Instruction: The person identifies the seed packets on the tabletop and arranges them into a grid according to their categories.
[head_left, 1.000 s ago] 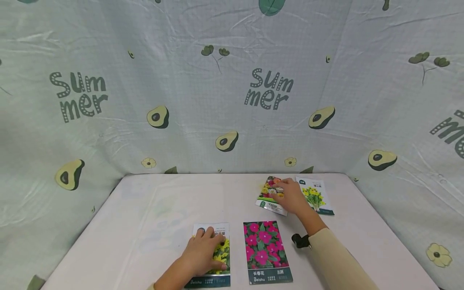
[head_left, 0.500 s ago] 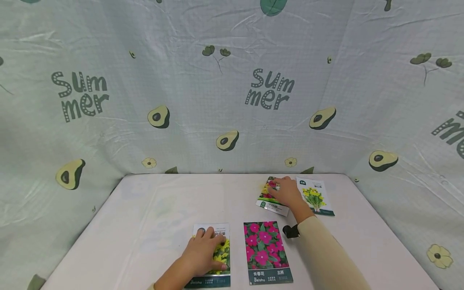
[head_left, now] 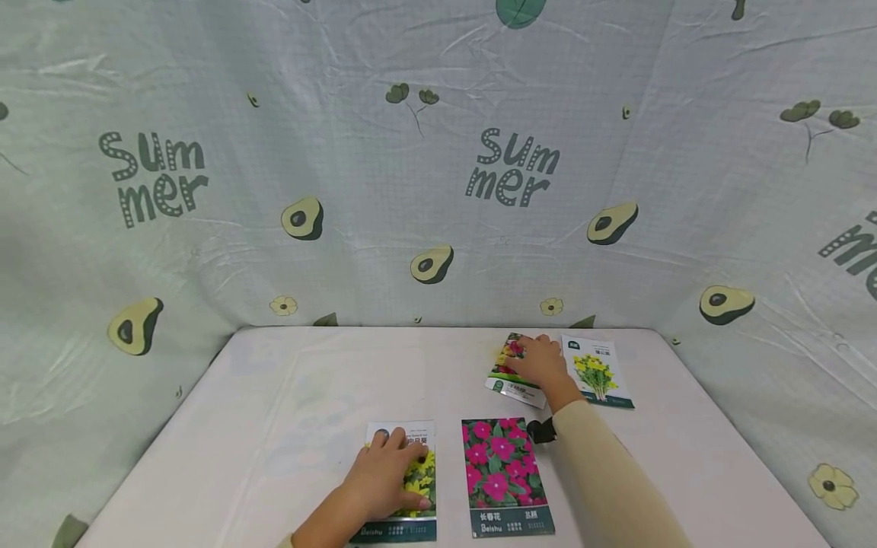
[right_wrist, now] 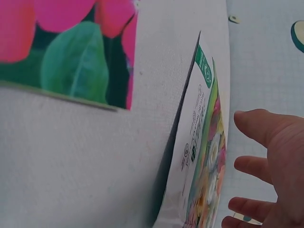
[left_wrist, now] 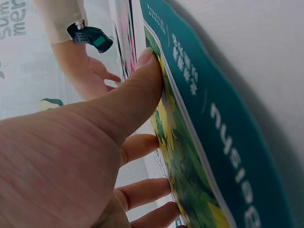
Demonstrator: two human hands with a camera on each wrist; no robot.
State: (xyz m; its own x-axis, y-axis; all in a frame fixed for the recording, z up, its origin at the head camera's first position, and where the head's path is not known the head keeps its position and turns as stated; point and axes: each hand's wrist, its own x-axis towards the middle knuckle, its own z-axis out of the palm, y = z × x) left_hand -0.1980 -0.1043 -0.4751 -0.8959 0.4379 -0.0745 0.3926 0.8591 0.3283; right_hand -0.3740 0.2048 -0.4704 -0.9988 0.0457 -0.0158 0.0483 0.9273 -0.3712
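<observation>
In the head view my left hand (head_left: 384, 476) rests on a seed packet (head_left: 404, 530) printed with yellow flowers, near the table's front. The left wrist view shows its thumb and spread fingertips touching the packet's face. Farther back, my right hand (head_left: 543, 364) hovers over a packet of mixed-colour flowers (head_left: 507, 378), hiding its right part. Its fingers (right_wrist: 254, 168) are spread and apart from the packet in the right wrist view; that packet's edge lifts slightly off the table.
A packet with pink flowers (head_left: 505, 472) lies right of my left hand. A white packet with a yellow-flowered plant (head_left: 594, 371) lies at the back right of the white table (head_left: 308, 380). Behind hangs a printed cloth (head_left: 370, 167).
My right hand has shifted slightly left over the mixed-flower packet, and its forearm has swung left towards the pink-flower packet. My left hand and the packets keep their places.
</observation>
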